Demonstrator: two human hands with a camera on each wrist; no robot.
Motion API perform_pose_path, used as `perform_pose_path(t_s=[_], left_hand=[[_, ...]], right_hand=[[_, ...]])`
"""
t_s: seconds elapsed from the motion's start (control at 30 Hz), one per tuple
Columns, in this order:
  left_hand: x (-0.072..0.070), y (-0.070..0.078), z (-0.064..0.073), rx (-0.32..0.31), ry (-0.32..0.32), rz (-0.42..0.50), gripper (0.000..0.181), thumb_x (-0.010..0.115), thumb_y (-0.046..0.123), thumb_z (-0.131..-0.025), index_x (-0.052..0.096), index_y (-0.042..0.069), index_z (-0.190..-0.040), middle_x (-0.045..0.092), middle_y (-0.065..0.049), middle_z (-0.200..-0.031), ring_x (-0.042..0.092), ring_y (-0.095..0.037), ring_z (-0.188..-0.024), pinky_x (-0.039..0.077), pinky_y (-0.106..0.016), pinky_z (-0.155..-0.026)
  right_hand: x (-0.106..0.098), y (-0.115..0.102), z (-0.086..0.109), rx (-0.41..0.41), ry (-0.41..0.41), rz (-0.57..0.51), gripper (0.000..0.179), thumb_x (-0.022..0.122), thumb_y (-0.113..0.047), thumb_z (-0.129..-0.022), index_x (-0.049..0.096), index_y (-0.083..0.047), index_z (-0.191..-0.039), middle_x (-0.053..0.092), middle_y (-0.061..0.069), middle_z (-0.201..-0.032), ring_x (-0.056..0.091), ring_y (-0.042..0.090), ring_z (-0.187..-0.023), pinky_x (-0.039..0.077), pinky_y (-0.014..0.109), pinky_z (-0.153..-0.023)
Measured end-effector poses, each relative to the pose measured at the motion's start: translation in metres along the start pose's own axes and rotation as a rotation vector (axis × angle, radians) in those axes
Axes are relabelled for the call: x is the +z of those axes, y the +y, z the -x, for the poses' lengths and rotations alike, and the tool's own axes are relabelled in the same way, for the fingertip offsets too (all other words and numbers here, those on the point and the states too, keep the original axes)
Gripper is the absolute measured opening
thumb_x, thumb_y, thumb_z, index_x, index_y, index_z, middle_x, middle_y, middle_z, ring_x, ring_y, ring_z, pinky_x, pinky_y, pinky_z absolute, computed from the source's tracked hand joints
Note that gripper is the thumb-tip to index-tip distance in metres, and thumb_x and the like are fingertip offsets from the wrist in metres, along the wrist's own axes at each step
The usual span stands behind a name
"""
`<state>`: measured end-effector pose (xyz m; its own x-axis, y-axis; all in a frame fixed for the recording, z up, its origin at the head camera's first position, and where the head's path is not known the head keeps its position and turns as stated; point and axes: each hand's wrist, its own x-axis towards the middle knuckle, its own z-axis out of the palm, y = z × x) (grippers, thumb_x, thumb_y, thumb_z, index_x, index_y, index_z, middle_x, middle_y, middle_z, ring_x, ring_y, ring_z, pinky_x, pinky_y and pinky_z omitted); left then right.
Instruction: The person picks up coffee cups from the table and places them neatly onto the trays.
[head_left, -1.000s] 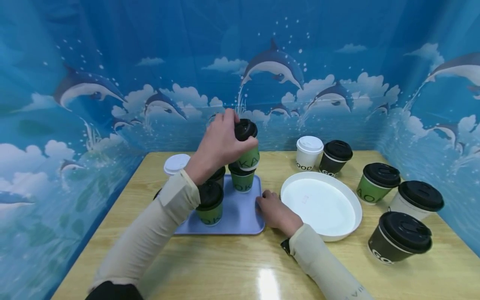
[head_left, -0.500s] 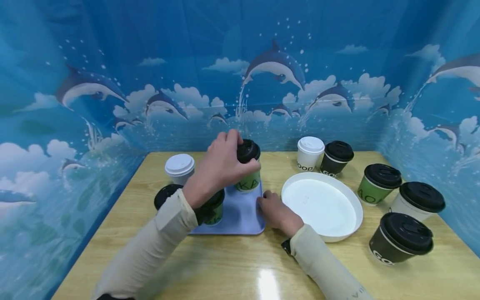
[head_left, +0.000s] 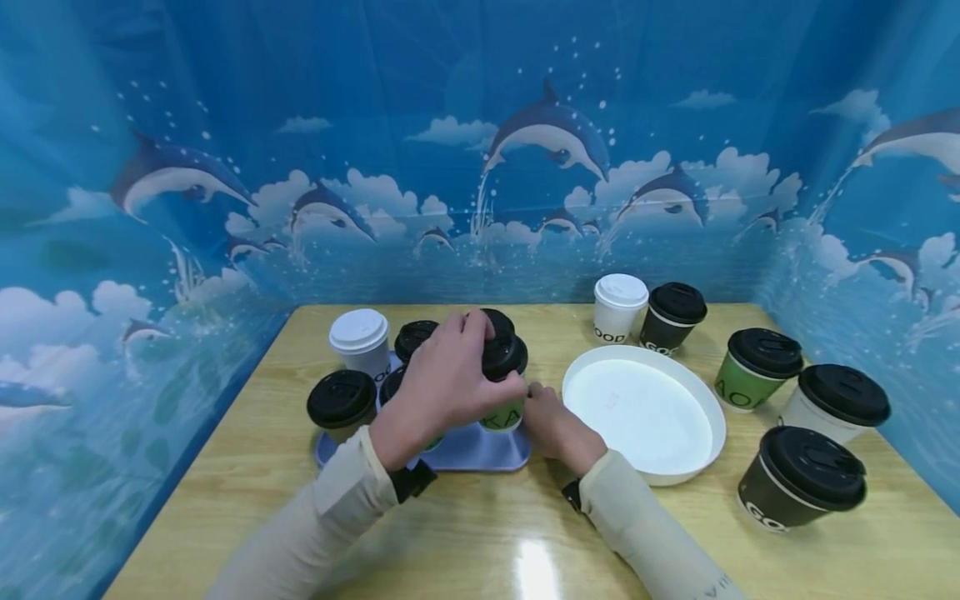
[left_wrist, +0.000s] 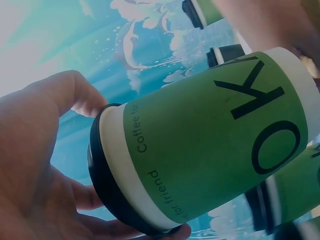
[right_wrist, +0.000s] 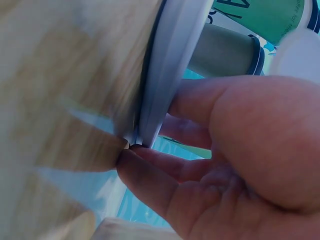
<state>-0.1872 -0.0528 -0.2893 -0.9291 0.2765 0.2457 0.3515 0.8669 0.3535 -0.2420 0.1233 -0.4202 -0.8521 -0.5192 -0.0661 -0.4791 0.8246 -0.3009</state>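
My left hand grips a green paper coffee cup by its black lid, fingers and thumb curled round the rim. In the head view this cup is upright over the right side of a lilac tray, in front of another black-lidded cup. My right hand holds the tray's right edge, with fingertips at the rim in the right wrist view. A white-lidded cup and a black-lidded cup stand at the tray's left; others are partly hidden behind my left hand.
Right of the tray lies a round white tray. Behind it stand a white cup and a black cup. Further right are a green cup, a white black-lidded cup and a larger black cup. A dolphin-printed curtain surrounds the wooden table.
My left hand has lowered the green cup and brought it nearer, from above the back cup to the tray's front right. The right hand has stayed at the tray edge.
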Motion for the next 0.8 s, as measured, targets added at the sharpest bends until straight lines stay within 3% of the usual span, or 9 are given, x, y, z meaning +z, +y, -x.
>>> perform_pose_path(t_s=[0.1, 0.23, 0.33, 0.47, 0.57, 0.8], left_hand=[[0.007, -0.001, 0.003, 0.002, -0.017, -0.017, 0.051, 0.064, 0.051, -0.086, 0.054, 0.014, -0.118, 0.055, -0.008, -0.107, 0.054, -0.024, -0.088, 0.051, -0.044, -0.078], [0.013, 0.0, 0.007, -0.006, -0.032, -0.035, 0.052, 0.066, 0.053, -0.085, 0.055, 0.014, -0.118, 0.056, -0.01, -0.109, 0.055, -0.025, -0.089, 0.052, -0.045, -0.079], [0.015, 0.0, 0.009, -0.012, -0.048, -0.055, 0.054, 0.066, 0.054, -0.084, 0.055, 0.014, -0.119, 0.057, -0.01, -0.109, 0.056, -0.025, -0.09, 0.052, -0.045, -0.081], [0.018, -0.004, 0.013, -0.01, -0.071, -0.085, 0.054, 0.064, 0.054, -0.082, 0.055, 0.014, -0.118, 0.056, -0.009, -0.106, 0.055, -0.026, -0.088, 0.051, -0.047, -0.081], [0.021, -0.008, 0.016, -0.004, -0.069, -0.095, 0.052, 0.064, 0.053, -0.081, 0.054, 0.015, -0.115, 0.055, -0.008, -0.103, 0.054, -0.025, -0.085, 0.05, -0.046, -0.077], [0.033, -0.013, 0.02, 0.023, -0.07, -0.067, 0.05, 0.065, 0.051, -0.081, 0.055, 0.014, -0.113, 0.054, -0.008, -0.101, 0.053, -0.023, -0.081, 0.049, -0.041, -0.071]], right_hand=[[0.0, -0.001, -0.001, 0.053, -0.013, 0.01, 0.023, 0.055, -0.006, -0.102, 0.066, 0.003, -0.121, 0.056, 0.028, -0.117, 0.056, 0.044, -0.107, 0.05, 0.057, -0.094], [0.001, -0.001, 0.0, 0.092, 0.035, -0.032, 0.02, 0.06, -0.001, -0.095, 0.066, 0.006, -0.113, 0.057, 0.025, -0.111, 0.058, 0.042, -0.105, 0.052, 0.057, -0.092], [0.002, 0.0, 0.002, 0.053, 0.07, -0.062, 0.022, 0.061, 0.0, -0.094, 0.068, 0.005, -0.114, 0.058, 0.025, -0.109, 0.057, 0.042, -0.102, 0.052, 0.058, -0.09], [0.002, -0.001, 0.003, -0.022, 0.083, -0.018, 0.019, 0.061, 0.001, -0.095, 0.069, 0.004, -0.112, 0.057, 0.024, -0.104, 0.056, 0.04, -0.096, 0.051, 0.057, -0.086], [0.002, -0.001, 0.004, -0.044, 0.109, 0.002, 0.016, 0.061, 0.003, -0.093, 0.068, 0.004, -0.107, 0.056, 0.022, -0.099, 0.056, 0.039, -0.091, 0.051, 0.056, -0.082], [0.003, 0.0, 0.008, -0.066, 0.14, -0.043, 0.023, 0.066, 0.002, -0.089, 0.068, 0.0, -0.112, 0.054, 0.018, -0.094, 0.053, 0.034, -0.086, 0.05, 0.052, -0.076]])
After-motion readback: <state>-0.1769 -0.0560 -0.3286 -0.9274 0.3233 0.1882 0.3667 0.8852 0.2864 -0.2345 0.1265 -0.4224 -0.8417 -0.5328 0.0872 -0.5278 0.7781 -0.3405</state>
